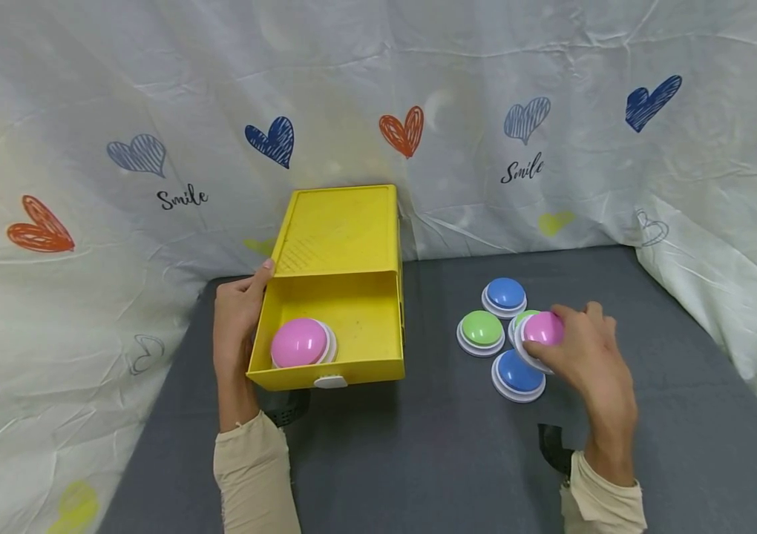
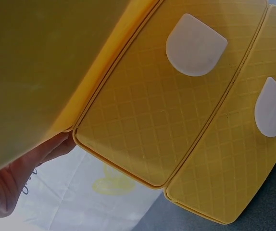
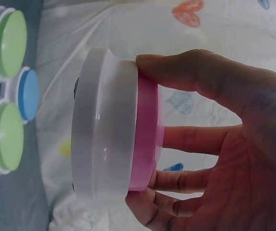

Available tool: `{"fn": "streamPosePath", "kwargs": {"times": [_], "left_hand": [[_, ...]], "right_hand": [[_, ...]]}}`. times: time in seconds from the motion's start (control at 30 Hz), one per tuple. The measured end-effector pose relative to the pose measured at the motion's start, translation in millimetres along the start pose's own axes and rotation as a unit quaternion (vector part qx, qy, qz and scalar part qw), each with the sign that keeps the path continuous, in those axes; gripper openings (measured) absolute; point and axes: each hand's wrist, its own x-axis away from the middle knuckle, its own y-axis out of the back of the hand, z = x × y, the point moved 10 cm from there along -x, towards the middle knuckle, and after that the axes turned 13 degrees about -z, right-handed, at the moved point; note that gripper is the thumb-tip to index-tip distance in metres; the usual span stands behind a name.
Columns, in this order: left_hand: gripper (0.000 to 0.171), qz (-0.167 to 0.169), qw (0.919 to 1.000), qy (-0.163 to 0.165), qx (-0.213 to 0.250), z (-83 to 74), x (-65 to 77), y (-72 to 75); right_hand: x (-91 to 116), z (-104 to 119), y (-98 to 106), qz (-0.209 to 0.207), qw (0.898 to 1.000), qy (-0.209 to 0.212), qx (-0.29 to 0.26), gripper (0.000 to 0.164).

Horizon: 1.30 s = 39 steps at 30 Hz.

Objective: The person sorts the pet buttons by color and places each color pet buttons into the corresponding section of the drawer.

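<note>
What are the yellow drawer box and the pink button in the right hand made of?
The yellow drawer box looks like moulded plastic with a satin sheen: its drawer fronts carry a grid pattern. The pink button in the right hand seems glossy plastic, probably hard, as does its white base, which shows bright glints.

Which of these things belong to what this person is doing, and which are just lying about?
Part of the job:
pink button, held by the fingers of the right hand
yellow box, touched by the left hand
drawer, second pink button inside
perhaps the green buttons and blue buttons, same shape

Just around:
dark cloth
heart-patterned curtain
</note>
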Motion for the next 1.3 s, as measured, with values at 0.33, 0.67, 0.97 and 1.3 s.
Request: {"fn": "streamPosePath", "kwargs": {"times": [0.33, 0.67, 0.97, 1.3], "left_hand": [[0.069, 0.004, 0.9998, -0.009, 0.018, -1.2, 2.0, 1.7], [0.070, 0.005, 0.9997, 0.002, 0.025, 0.9, 2.7, 0.5], [0.069, 0.003, 0.9996, -0.005, 0.026, -1.5, 3.6, 1.6], [0.070, -0.003, 0.9996, -0.006, 0.028, -2.2, 3.2, 2.4]], "right_hand": [[3.6, 17.3, -4.5, 0.003, 1.000, 0.018, -0.018, 0.064], [7.7, 39.1, 5.0, -0.023, 0.997, 0.053, -0.048, 0.060], [7.1, 65.2, 12.8, -0.039, 0.994, 0.073, -0.077, 0.052], [5.1, 97.0, 14.5, -0.040, 0.990, 0.104, -0.090, 0.051]]}}
